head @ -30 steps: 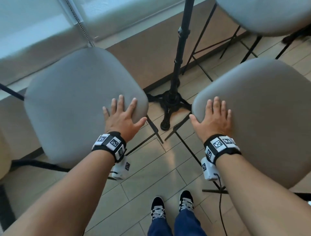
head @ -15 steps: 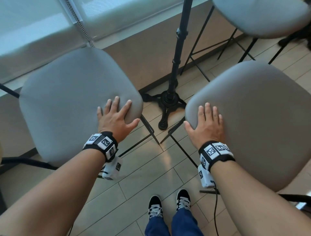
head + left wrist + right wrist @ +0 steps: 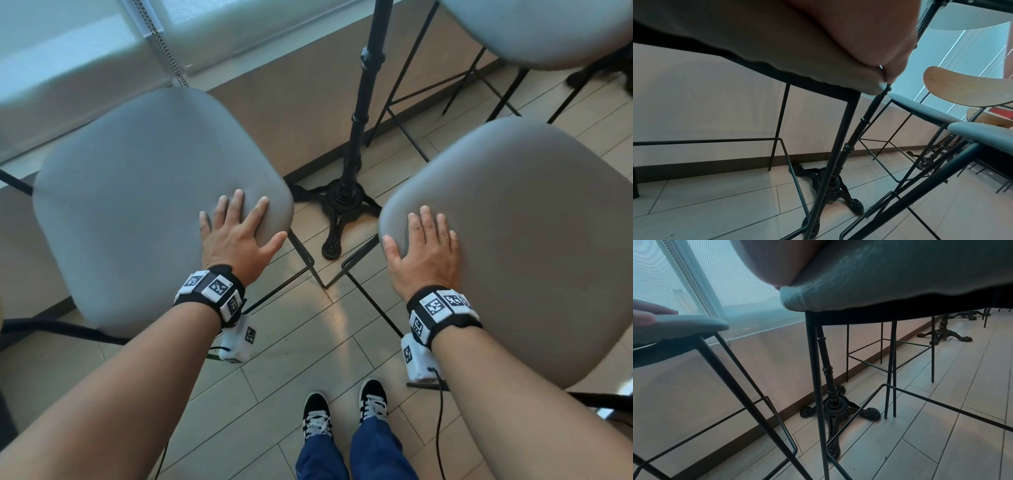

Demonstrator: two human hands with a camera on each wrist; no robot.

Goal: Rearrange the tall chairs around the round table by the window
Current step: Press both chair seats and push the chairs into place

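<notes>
Two tall chairs with grey padded seats and thin black legs flank the round table's black pedestal (image 3: pixel 346 202). My left hand (image 3: pixel 239 233) lies flat, fingers spread, on the near right corner of the left seat (image 3: pixel 137 192). On the near left corner of the right seat (image 3: pixel 531 240) my right hand (image 3: pixel 424 246) rests flat. The left wrist view shows my palm (image 3: pixel 869 32) pressing the seat edge (image 3: pixel 756 40). In the right wrist view the heel of my palm (image 3: pixel 777 261) sits on the seat (image 3: pixel 879 280). The tabletop is out of the head view.
A third grey chair (image 3: pixel 534 27) stands at the far right by the low wall under the window (image 3: pixel 85 51). Chair footrest bars (image 3: pixel 373 301) cross the tiled floor near the pedestal feet. My shoes (image 3: pixel 346 411) stand between the two chairs. Another table base (image 3: pixel 945 334) stands farther right.
Both hands stay flat on the same seat corners. The right seat looks slightly nearer the pedestal than a second ago, and the view has shifted a little.
</notes>
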